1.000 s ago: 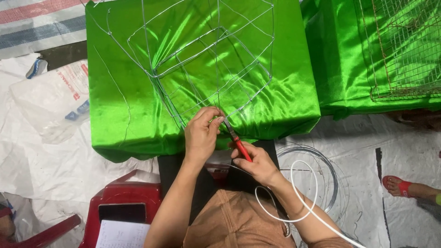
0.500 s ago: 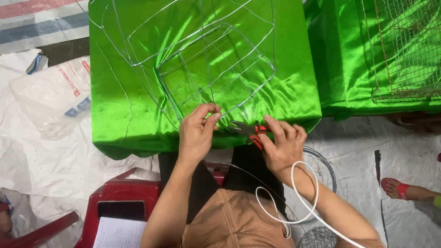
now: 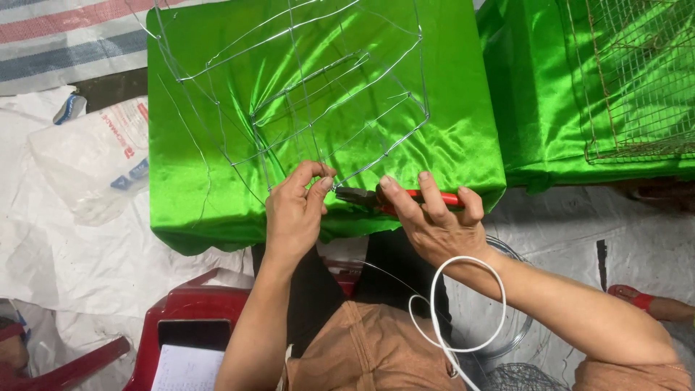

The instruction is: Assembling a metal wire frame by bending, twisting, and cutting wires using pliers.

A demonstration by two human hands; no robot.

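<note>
- The left hand pinched a corner joint of the wire frame between thumb and fingertips, apparently steadying it for the tool.
- The right hand was closed around red-handled pliers, whose nose met the wire just beside the left thumb.
- The frame lay flat in the upper middle of the picture on a surface draped in green satin cloth, its near corner at the cloth's front edge.
- A white cable looped over the right forearm.
- A wire mesh cage sat at upper right, a clear plastic bag at left, a red plastic stool below.
</note>
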